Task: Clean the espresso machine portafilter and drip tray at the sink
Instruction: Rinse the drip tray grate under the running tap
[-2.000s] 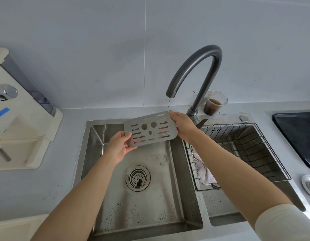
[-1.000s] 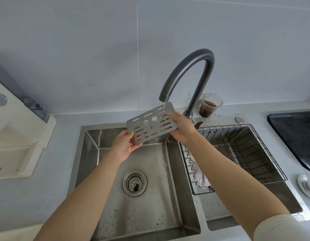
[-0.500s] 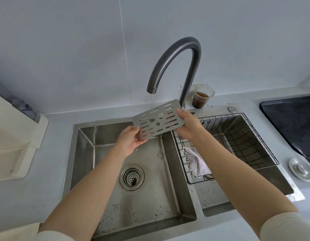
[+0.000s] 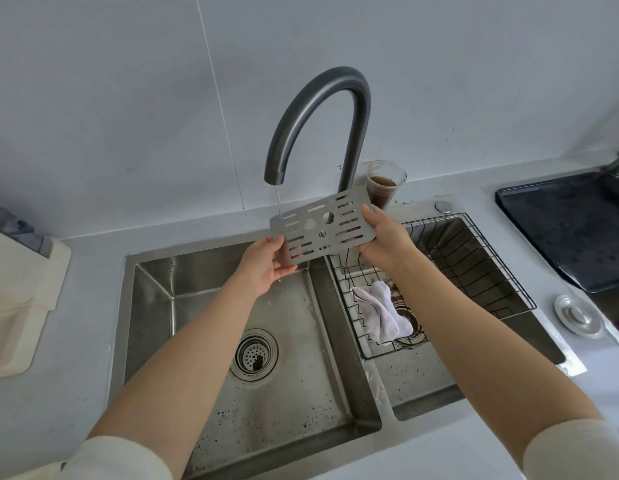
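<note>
- The drip tray grate (image 4: 322, 230) is held over the sink (image 4: 152, 323), above its left basin, btwn both hands. Long axis runs left-right, w/ the right end raised & farther off.
- left hand (image 4: 266, 268) pinches the near-left corner; right hand (image 4: 384, 237) pinches the right short edge.
- water stream (image 4: 278, 202) from faucet (image 4: 318, 98) lands on the grate's left end, just beside the left hand. Rinsing the rest prob. needs the grate slid leftward.
- Count: 1 grate, 1 faucet, 2 basins, 1 wire rack (image 4: 491, 271), 1 cloth (image 4: 381, 315), 1 cup (image 4: 382, 194). No portafilter in view.
</note>
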A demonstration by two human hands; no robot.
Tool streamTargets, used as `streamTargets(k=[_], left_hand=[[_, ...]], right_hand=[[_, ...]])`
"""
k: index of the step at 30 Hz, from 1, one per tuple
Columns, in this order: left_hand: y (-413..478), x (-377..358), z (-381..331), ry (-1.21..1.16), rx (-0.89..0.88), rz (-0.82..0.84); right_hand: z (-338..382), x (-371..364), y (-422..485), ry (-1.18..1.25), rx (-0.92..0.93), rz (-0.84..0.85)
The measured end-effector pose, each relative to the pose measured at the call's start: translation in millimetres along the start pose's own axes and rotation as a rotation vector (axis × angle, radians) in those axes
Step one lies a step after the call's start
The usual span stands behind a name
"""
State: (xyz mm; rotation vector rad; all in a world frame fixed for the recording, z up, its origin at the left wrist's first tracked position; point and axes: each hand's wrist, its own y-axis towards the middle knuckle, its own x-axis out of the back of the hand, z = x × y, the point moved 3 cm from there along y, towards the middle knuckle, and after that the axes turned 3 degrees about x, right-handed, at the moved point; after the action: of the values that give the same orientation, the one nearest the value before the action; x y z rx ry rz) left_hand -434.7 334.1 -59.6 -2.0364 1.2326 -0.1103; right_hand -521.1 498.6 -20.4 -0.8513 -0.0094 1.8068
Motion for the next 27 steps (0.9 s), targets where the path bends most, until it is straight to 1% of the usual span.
streamTargets(k=[3,7,17,27], left_hand=[[2,-7,-4,-0.007,0.001,0.021],[2,-11,-9,-0.028,-0.008,0.040],[-5,-3,-36,-0.036,-0.124,0.050],[-17,36,-40,-0.020,-0.169,-0.010]], right_hand=[[7,2,1,-0.015,0.033,-0.004],[13,5,2,0.023,0.054,0.008],[11,-4,13,0.092,0.076,0.077],[-21,-26,26,0.148,-0.032,0.098]])
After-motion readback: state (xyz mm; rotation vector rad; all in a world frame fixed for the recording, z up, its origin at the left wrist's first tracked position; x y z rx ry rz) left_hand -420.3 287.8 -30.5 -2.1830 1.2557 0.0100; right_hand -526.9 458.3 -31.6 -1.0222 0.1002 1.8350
